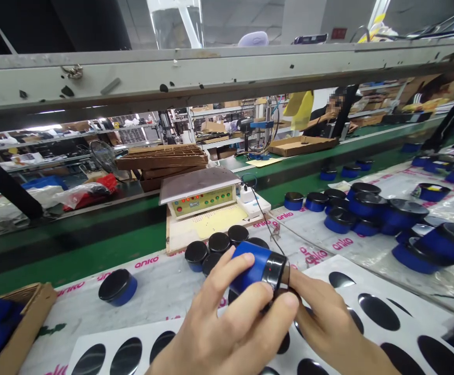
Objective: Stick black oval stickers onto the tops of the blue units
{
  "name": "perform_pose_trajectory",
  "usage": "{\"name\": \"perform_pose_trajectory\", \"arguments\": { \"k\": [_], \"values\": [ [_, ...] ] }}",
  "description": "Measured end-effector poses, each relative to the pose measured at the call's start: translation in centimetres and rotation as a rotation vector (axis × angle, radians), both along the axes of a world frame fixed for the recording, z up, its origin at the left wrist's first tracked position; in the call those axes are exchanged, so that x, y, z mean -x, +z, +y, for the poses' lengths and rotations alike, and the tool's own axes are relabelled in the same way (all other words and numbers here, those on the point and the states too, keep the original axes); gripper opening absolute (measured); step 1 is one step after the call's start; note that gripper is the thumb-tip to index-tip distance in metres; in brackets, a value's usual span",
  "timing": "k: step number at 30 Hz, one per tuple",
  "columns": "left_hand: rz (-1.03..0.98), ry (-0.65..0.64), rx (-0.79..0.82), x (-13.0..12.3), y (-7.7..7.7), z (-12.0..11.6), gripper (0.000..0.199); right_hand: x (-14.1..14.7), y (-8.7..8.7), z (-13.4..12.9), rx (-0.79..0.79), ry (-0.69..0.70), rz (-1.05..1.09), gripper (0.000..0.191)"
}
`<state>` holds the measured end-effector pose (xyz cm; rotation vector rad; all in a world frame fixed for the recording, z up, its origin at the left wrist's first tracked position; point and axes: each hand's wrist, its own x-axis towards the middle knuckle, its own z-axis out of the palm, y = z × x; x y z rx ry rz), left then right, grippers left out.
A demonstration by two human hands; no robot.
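My left hand [230,317] is wrapped around a blue cylinder [252,263] with a glossy black end, held tilted above the table. A small red dot shows on the black band. At that end, my right hand [324,307] has its fingers closed on what looks like a thin black disc [288,273], seen nearly edge-on. My fingers hide most of it. Beneath both hands lie white sheets [277,372] with glossy black round stickers [379,311]. Several black-topped blue cylinders [219,242] stand just behind the held one.
One blue cylinder [117,287] stands at left, near a cardboard box [35,323] containing others. More cylinders [367,205] crowd the right side. A control box [203,203] with lights sits behind, its cable [264,213] hanging close to my hands. Beyond the green conveyor [133,260], a person [326,114] works.
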<state>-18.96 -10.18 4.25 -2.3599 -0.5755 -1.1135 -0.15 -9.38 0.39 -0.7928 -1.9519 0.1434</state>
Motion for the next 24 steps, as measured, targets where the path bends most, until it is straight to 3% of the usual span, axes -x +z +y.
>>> {"name": "perform_pose_trajectory", "arguments": {
  "k": [5,12,16,20,22,24],
  "values": [
    [-0.033,0.039,0.012,-0.4,0.4,-0.3,0.025,0.0,-0.2,0.0,-0.076,-0.036,-0.053,0.034],
    [0.125,0.046,-0.038,0.3,1.3,0.4,0.026,-0.4,-0.9,0.2,-0.072,-0.028,-0.074,0.022],
    [0.049,0.034,0.146,0.4,0.7,0.2,0.037,-0.4,-0.6,0.4,-0.077,-0.001,-0.155,0.015],
    [0.074,0.209,0.322,0.5,-0.9,1.0,0.06,-2.5,0.7,1.0,-0.22,0.001,-0.386,0.016],
    [-0.03,0.315,0.352,0.5,-1.3,2.4,0.059,-5.4,1.5,1.5,-0.328,-0.117,-0.411,0.015],
    [-0.166,0.371,0.444,-0.2,-1.3,4.2,0.055,-9.0,2.2,1.9,-0.352,-0.379,-0.368,0.009]
  ]
}}
